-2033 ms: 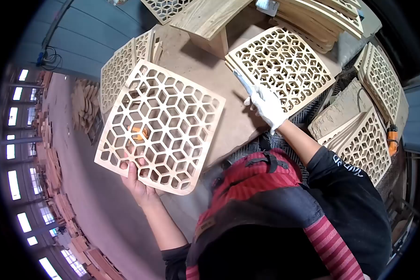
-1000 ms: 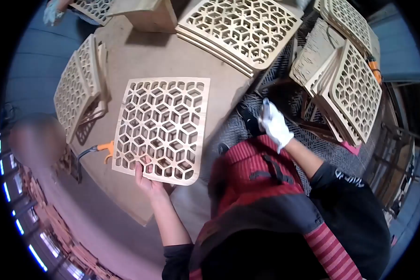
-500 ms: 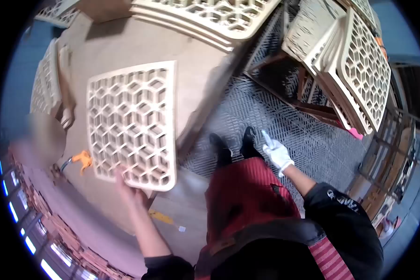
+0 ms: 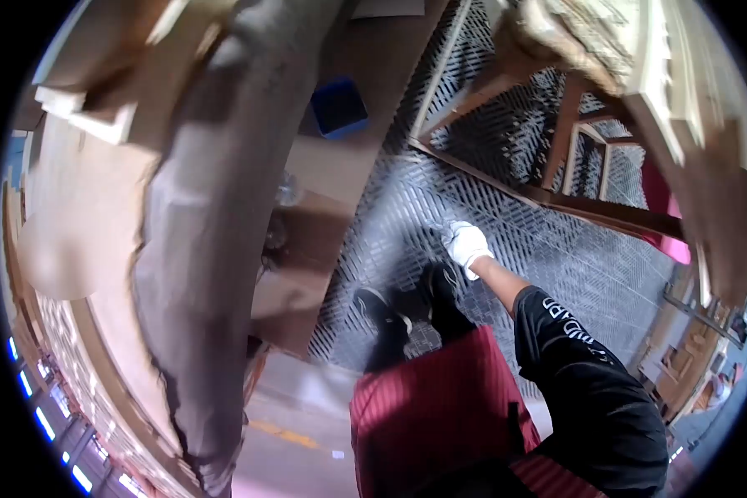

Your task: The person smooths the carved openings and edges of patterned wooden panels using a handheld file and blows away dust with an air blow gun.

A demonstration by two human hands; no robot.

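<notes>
My right hand (image 4: 466,246), in a white glove, hangs over the patterned grey floor matting (image 4: 506,257). Its fingers are curled in; a small greyish shape shows at the fingertips, too blurred to name. My left hand is out of view, and the lattice panel it was touching cannot be made out. Nearest the gloved hand are my dark shoes (image 4: 441,282) and the red striped apron (image 4: 440,398) below.
A grey cloth (image 4: 199,249) hangs along the worktable (image 4: 91,199) on the left. Beneath it, a blue bin (image 4: 339,108) sits on a brown surface. To the upper right, a wooden stand (image 4: 568,141) carries blurred stacked pale panels (image 4: 668,75). A pink item (image 4: 676,247) lies near its foot.
The view has swung and dropped toward the table's side. My left hand and the cream lattice panel have left the picture. My gloved right hand has moved slightly left and up in view.
</notes>
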